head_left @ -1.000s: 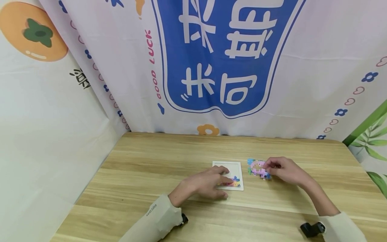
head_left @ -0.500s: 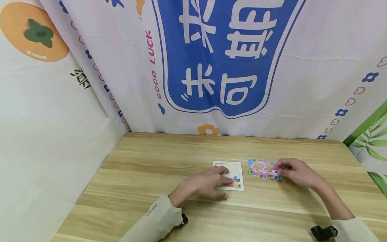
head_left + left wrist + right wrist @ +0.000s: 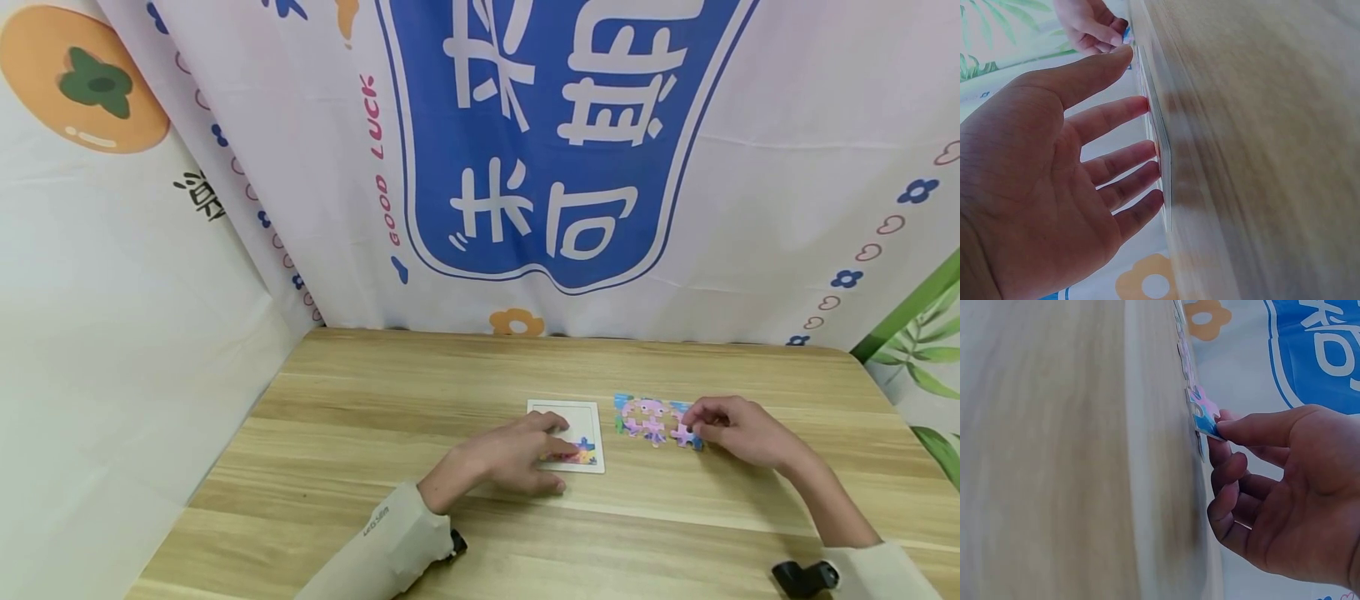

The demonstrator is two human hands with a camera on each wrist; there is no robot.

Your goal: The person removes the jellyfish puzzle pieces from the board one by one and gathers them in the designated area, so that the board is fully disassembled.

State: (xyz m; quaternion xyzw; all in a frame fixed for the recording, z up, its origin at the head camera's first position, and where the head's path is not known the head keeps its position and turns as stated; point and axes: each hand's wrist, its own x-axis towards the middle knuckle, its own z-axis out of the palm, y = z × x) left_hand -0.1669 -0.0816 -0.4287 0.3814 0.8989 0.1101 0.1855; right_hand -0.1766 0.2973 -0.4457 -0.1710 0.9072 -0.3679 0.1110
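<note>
A white square puzzle tray (image 3: 573, 415) lies on the table, with colourful jigsaw pieces (image 3: 587, 456) along its near edge. Over the tray my left hand (image 3: 510, 457) rests with spread fingers; in the left wrist view its fingertips touch the tray's face. To the right of the tray lies a group of pink and blue jigsaw pieces (image 3: 633, 427) with gaps between some of them. At this group's right end, my right hand (image 3: 738, 429) pinches a pink-and-blue jigsaw piece (image 3: 1205, 414) between thumb and index finger, the other fingers curled beneath.
The wooden table (image 3: 360, 417) reaches back to a printed cloth (image 3: 720, 275), and a white cloth (image 3: 112, 333) hangs along its left side. Black wrist cameras (image 3: 804, 577) sit at both sleeves.
My right hand has moved right and slightly toward me, with pieces at its fingertips shifting along and separating from the rest. The left hand and tray have stayed in place.
</note>
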